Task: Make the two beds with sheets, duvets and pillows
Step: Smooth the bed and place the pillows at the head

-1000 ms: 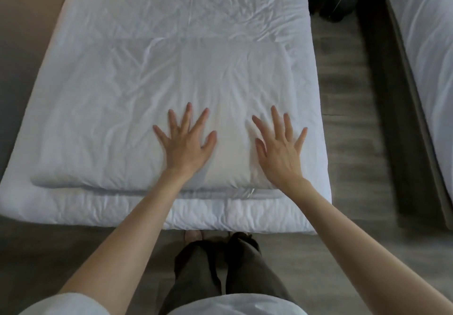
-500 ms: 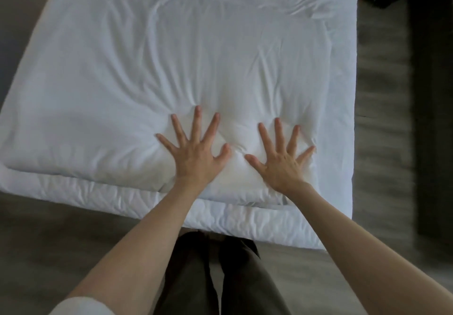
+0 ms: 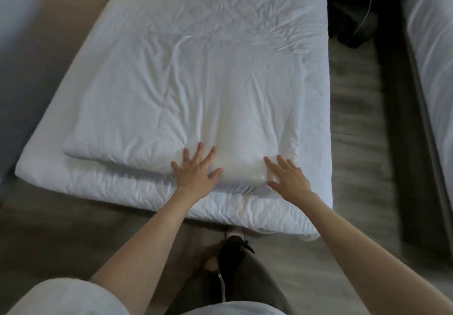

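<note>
A folded white duvet (image 3: 196, 99) lies across the near half of the bed (image 3: 220, 207), on the white sheet (image 3: 220, 3). My left hand (image 3: 196, 171) presses flat on the duvet's near edge, fingers spread and straight. A little to the right, my right hand (image 3: 288, 177) lies flat on the same edge near the duvet's right corner. Both hands hold nothing. I stand at the foot of the bed. No pillow is in view.
A second bed (image 3: 431, 57) with white bedding runs along the right edge. Between the beds is a strip of grey wood floor (image 3: 355, 118) with a dark object and a thin cable (image 3: 362, 20) at the far end. A wall is at the left.
Both hands have slid back toward me over the duvet, from its middle to its near edge. The camera view has pulled back and tilted.
</note>
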Motion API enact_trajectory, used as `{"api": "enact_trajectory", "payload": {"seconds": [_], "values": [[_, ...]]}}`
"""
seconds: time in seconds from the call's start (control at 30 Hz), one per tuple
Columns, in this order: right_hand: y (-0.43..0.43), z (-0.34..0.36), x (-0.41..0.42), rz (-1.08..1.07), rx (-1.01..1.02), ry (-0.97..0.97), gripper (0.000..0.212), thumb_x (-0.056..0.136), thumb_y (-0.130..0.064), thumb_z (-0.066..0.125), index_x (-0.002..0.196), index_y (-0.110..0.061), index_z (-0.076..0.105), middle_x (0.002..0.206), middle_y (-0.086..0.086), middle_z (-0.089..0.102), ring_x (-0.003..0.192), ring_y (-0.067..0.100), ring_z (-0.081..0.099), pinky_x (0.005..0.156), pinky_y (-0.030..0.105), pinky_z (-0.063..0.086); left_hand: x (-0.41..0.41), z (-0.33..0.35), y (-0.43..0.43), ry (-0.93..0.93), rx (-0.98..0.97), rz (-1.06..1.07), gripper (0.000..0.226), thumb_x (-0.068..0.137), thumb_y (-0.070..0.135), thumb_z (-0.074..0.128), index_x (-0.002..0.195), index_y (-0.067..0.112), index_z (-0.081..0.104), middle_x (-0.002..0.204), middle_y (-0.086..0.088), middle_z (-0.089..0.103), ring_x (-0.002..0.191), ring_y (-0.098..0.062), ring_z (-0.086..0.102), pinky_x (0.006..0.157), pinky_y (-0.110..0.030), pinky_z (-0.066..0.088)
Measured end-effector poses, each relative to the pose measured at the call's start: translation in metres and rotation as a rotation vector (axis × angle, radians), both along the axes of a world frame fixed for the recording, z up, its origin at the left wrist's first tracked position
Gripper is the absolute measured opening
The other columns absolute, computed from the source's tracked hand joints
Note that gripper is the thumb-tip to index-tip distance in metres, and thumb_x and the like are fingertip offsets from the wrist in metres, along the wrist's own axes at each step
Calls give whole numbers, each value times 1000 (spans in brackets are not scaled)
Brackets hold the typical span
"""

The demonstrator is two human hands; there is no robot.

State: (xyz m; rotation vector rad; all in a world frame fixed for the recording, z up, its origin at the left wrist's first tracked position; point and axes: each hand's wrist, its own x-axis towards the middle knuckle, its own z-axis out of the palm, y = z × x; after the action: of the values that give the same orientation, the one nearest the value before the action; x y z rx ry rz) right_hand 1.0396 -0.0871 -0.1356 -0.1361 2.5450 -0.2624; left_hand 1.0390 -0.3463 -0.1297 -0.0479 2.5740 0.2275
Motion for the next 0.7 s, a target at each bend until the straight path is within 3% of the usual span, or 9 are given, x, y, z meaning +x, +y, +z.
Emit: {"api": "enact_trajectory", "payload": {"seconds": [0.17,0.33,0.5,0.7], "values": [[-6,50,27,-150,-101,-50,51,99,-42,45,149,-32,35,150,1,42,134,25,41,111,46,32,30,41,-20,-21,12,-96,61,99,59,21,154,39,2,164,4,-1,149,-29,5,116,-59,8],[-17,115,75,-296,-335,241,53,98,-29,55,148,-30,38,158,5,29,146,26,22,118,38,19,71,89,-24,138,82,-137,56,104,48,22,155,35,2,163,4,-6,150,-26,-1,117,-59,7],[-14,169,115,-173,-241,476,57,97,-29,55,150,-35,33,159,-1,26,148,26,16,117,50,23,97,143,-5,283,116,-166,58,104,47,24,155,35,-1,163,6,-10,150,-24,-7,119,-56,2],[23,200,140,-93,-172,636,59,96,-29,56,150,-34,32,159,0,27,148,28,19,115,48,22,117,180,40,432,149,-171,61,101,53,27,155,34,5,163,8,-9,150,-25,-10,120,-53,0]]}}
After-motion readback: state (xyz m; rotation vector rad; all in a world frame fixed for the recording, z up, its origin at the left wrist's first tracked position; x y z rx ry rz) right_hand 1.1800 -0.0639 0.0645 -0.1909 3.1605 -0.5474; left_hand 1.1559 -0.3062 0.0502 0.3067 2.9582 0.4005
